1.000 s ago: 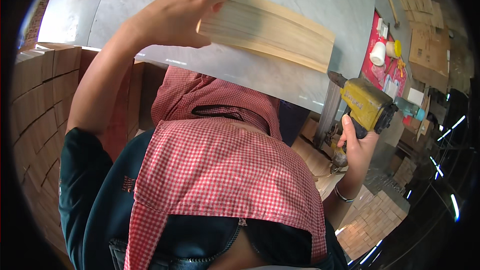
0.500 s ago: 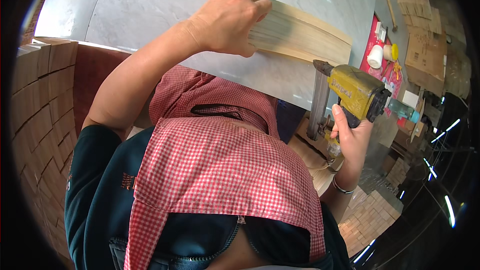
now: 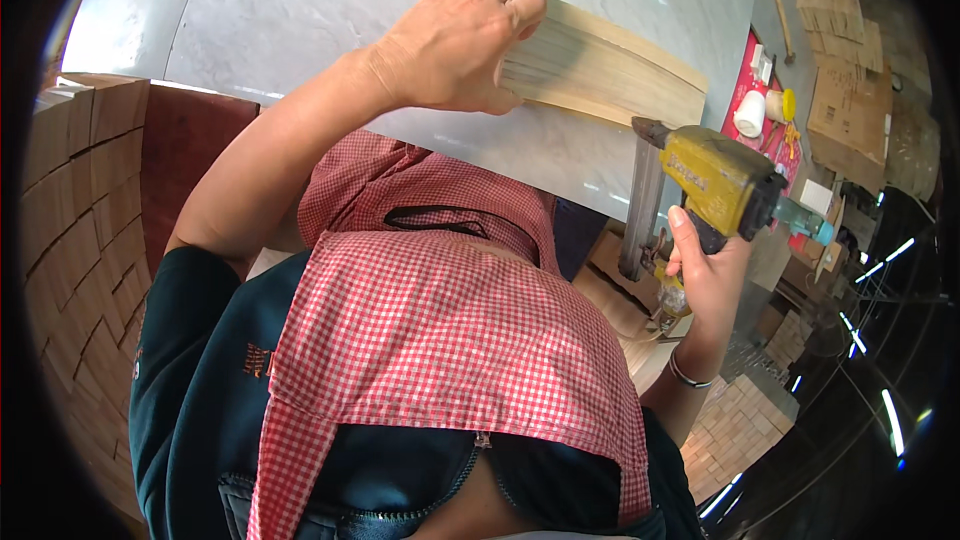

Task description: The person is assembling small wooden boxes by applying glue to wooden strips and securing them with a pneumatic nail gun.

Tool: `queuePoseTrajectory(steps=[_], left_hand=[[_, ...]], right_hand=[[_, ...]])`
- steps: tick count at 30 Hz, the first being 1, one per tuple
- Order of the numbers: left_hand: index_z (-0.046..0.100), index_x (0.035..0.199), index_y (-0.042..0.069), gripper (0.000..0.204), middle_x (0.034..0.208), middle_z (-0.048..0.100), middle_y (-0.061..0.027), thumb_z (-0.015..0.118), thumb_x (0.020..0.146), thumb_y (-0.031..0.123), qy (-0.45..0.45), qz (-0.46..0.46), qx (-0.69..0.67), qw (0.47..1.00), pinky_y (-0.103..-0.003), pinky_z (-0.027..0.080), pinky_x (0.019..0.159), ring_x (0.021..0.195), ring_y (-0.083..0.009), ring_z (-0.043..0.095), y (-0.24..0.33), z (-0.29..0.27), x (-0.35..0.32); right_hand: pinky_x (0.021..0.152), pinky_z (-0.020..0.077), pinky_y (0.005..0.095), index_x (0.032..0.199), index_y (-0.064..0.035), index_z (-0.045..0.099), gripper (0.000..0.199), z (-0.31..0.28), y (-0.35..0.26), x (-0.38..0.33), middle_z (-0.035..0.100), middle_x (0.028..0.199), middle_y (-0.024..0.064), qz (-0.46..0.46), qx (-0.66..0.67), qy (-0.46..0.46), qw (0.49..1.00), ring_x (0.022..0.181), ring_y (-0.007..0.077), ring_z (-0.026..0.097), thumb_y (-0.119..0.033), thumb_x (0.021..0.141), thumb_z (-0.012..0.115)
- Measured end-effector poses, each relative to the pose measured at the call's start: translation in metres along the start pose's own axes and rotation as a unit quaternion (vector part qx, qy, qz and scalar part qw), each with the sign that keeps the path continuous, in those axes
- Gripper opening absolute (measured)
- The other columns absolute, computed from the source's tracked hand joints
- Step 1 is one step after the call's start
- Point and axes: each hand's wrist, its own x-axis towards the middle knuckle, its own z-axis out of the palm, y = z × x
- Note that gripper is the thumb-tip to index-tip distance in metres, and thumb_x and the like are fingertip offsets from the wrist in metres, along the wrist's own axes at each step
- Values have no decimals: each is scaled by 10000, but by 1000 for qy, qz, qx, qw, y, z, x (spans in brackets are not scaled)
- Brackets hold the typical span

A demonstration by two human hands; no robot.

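My left hand [image 3: 465,40] is wrapped over the left end of a long pale wooden piece [image 3: 600,58], thumb on its near side and fingers on the far side. The piece lies on a grey marbled tabletop [image 3: 300,0]. A worn yellow nail gun [image 3: 715,175] is gripped by my right hand [image 3: 705,275], which closes round its handle with the thumb up along the side. The gun's dark nose is at the near right corner of the wood; whether it touches cannot be made out. Its long magazine points back toward my apron.
Stacked wooden blocks [image 3: 85,170] rise at the left. Beyond the table's right end are a white bottle [image 3: 750,113], a yellow-lidded jar [image 3: 782,105], a hammer [image 3: 780,15] and a cardboard box [image 3: 848,120]. More wooden blocks [image 3: 745,430] are stacked at the lower right.
Very little differs. The nail gun's nose has shifted a touch to the right and up, and its body has tilted slightly. Both hands keep the same holds.
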Motion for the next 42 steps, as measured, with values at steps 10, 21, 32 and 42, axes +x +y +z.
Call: queuePoseTrajectory(steps=[10, 21, 32, 42], left_hand=[[542, 1020, 97, 456, 1169, 576, -94, 782, 640, 173, 67, 55, -195, 977, -434, 495, 957, 1031, -304, 579, -22, 19, -10], [505, 1032, 85, 536, 1365, 527, -167, 798, 585, 119, 47, 29, -241, 969, -411, 515, 934, 1074, -318, 580, -9, 19, 0], [500, 1035, 75, 543, 1358, 525, -182, 788, 579, 147, 66, 37, -248, 966, -422, 499, 962, 1085, -332, 583, -16, 27, -2], [436, 1501, 68, 994, 1336, 442, -231, 841, 632, 329, 144, -172, -120, 967, -520, 442, 1004, 1198, -365, 484, 16, -5, -86]], right_hand=[[434, 449, 237, 1204, 32, 593, 350, 22, -26, -11, 666, 812, 67, -49, -13, -76, 996, 515, 99, 532, -64, 906, 749], [460, 442, 224, 999, 32, 675, 152, 44, -32, -7, 642, 699, 50, -177, -7, -114, 978, 495, 103, 537, -103, 948, 724], [450, 434, 227, 974, 27, 660, 134, 68, -32, -27, 626, 690, 47, -60, 36, -60, 996, 489, 95, 524, -89, 948, 722], [450, 420, 217, 1138, 48, 606, 269, 60, -23, -24, 647, 756, 45, -80, 98, -56, 990, 510, 81, 514, -23, 912, 732]])
